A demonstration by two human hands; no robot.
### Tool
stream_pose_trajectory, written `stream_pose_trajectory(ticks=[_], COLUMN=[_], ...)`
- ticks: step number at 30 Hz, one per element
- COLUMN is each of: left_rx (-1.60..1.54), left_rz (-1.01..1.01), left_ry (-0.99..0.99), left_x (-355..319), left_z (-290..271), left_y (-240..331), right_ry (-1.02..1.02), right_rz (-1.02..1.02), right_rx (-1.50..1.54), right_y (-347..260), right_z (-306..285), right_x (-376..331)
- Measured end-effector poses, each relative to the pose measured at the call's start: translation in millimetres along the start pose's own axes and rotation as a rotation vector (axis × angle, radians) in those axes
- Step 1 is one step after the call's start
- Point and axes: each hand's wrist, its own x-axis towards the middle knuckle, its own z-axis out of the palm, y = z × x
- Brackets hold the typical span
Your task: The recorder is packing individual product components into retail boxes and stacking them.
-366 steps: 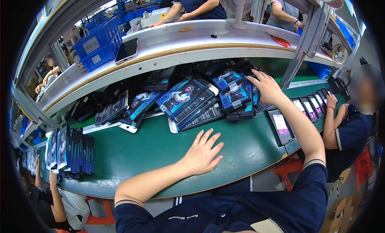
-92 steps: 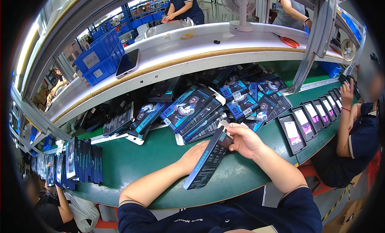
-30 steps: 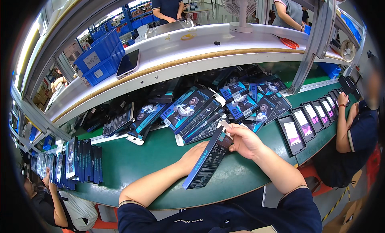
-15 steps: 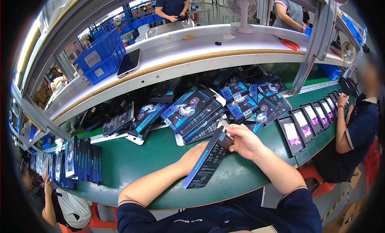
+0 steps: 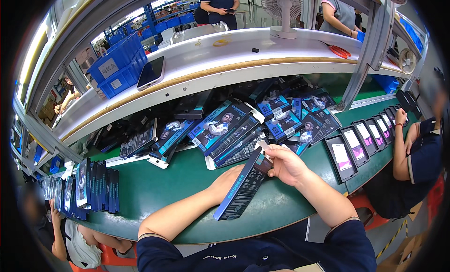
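Note:
A slim dark-blue and black packaging box (image 5: 243, 190) is tilted over the near part of the green table, its printed narrow side toward me. My left hand (image 5: 226, 180) holds it from the left, with the fingers hidden behind the box. At the raised upper end, a white flap (image 5: 261, 144) stands open. My right hand (image 5: 287, 165) grips that end near the flap, thumb and fingers pinched together. Just beyond my hands lies a heap of similar boxes (image 5: 220, 124), some with open white flaps.
Upright boxes (image 5: 96, 185) stand in a row at left. Black trays (image 5: 338, 159) with white and pink contents line the right side, beside a seated co-worker (image 5: 422, 150). The shelf (image 5: 206, 63) above holds a phone (image 5: 151, 73), blue bins (image 5: 112, 68), a fan (image 5: 281, 12) and orange-handled scissors (image 5: 338, 52).
My hands and the box stay almost still. The standing person at the back has shifted right. The seated people on the left and right have changed posture slightly.

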Motion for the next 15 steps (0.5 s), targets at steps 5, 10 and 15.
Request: stream_pose_trajectory(ticks=[5,10,15], left_rx=[-0.015,0.083,0.073], left_rz=[-0.003,0.0,0.025], left_ry=[-0.007,-0.025,-0.027], left_x=[0.6,-0.5,0.3], left_z=[-3.0,-1.0,0.6], left_y=[6.7,-3.0,-7.7], right_ry=[-0.006,-0.016,-0.017], right_rz=[0.001,-0.005,-0.007], right_rx=[0.006,0.012,0.014], right_y=[-0.7,-0.5,-0.7], right_z=[0.3,-0.3,0.6], right_x=[-0.5,-0.5,-1.1])
